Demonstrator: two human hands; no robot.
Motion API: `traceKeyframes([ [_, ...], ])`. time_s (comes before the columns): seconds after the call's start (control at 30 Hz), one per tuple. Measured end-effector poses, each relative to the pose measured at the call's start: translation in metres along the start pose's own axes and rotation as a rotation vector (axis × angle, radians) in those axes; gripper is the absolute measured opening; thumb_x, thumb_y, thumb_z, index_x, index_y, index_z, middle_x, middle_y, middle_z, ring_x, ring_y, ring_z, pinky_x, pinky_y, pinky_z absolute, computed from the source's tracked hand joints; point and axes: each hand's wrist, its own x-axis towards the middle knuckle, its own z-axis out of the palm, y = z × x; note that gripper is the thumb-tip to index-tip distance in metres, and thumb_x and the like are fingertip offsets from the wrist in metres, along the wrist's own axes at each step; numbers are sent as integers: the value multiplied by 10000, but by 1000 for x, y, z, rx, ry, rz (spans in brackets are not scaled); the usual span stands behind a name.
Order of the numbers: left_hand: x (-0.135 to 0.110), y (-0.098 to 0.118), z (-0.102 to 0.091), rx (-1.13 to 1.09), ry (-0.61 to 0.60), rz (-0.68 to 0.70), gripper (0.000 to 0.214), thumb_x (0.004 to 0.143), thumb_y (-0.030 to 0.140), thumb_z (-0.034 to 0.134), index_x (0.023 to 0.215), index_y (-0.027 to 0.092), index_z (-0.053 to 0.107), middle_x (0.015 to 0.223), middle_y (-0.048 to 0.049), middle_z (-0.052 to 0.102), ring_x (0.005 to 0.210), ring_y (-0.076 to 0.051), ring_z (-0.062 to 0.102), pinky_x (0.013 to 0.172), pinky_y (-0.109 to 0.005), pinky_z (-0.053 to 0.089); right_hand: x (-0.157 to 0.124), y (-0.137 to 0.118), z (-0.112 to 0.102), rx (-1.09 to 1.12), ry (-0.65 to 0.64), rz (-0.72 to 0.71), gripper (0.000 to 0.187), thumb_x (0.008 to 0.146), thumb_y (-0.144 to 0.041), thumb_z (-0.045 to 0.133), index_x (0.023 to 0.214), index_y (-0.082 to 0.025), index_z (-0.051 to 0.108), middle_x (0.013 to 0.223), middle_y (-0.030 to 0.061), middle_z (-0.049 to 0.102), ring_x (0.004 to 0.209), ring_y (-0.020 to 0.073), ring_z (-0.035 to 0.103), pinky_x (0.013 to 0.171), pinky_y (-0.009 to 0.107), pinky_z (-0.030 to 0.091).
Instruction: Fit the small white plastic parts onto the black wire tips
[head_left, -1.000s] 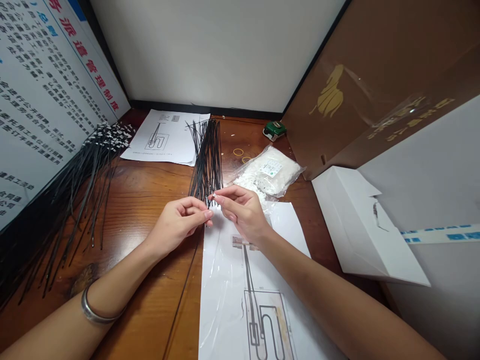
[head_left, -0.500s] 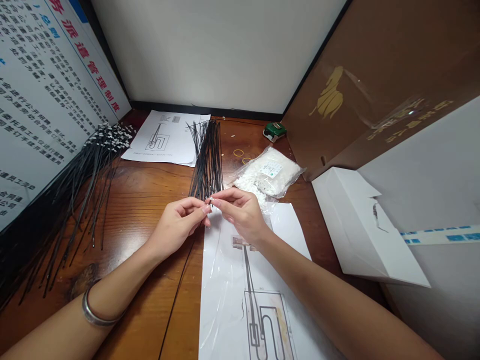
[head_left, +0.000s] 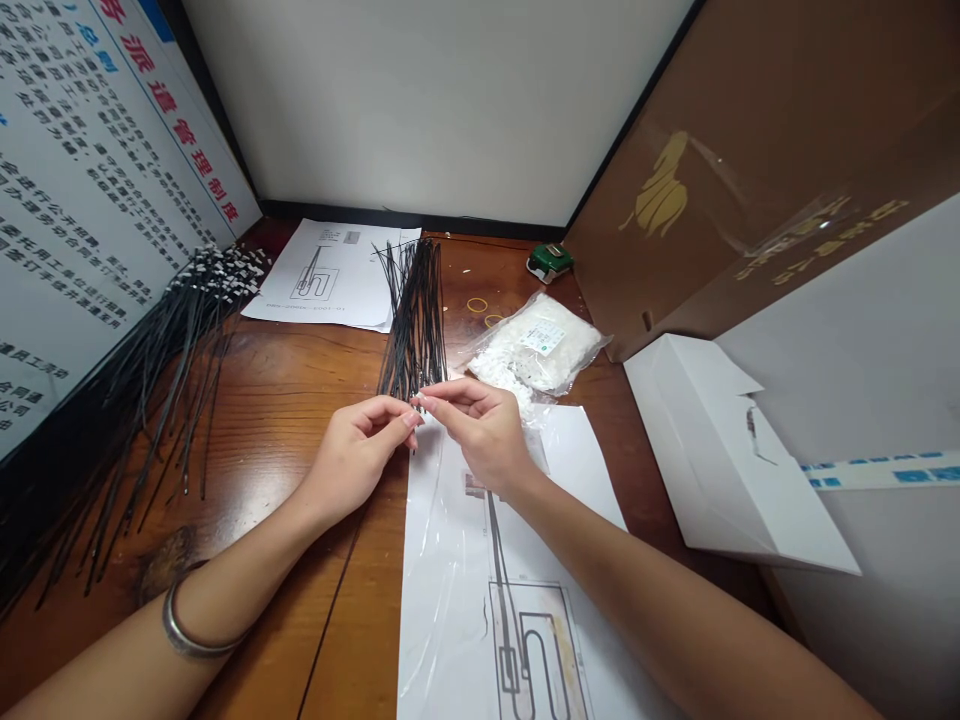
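At the centre of the frame my left hand (head_left: 367,450) is pinched on a thin black wire (head_left: 328,620), which runs down to the lower edge, and my right hand (head_left: 484,425) pinches a tiny white piece (head_left: 418,399) at its fingertips. My fingers hide the wire's tip, so I can't tell whether the two are joined. With so little to grip, the piece could slip and be hard to find on the white sheet (head_left: 450,620) below or among the loose bits by the bag (head_left: 555,340), right of centre. If the wire's tip sits crooked, pushing could bend it. My fingertips are also right by the near ends of the middle bunch (head_left: 412,320), so a careless sideways move could snag those and scatter them over the worktop (head_left: 277,400).
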Motion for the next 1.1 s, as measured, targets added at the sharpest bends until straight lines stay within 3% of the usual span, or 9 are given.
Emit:
traceKeyframes([
  [0.33,-1,1,1,-27,-7,-34,271,830,382,569,689,152,595,637,5,576,483,-75,352,460,-231,257,1,-4,0,-41,27,3,124,682,-288,739,755,-196,698,829,67,738,644,133,622,455,244,441],
  [0.93,-1,3,1,2,16,-19,270,839,384,572,705,154,616,626,9,585,507,-79,407,497,-232,306,-1,-3,1,-20,-23,-7,101,675,-271,753,744,-207,715,660,23,688,579,126,593,457,251,435],
  [1.1,-1,4,3,-15,39,-30,257,815,379,600,687,156,618,620,1,607,509,-86,431,494,-235,316,-1,-3,0,-23,-46,30,126,697,-305,745,774,-211,710,709,34,710,496,96,527,423,244,408],
])
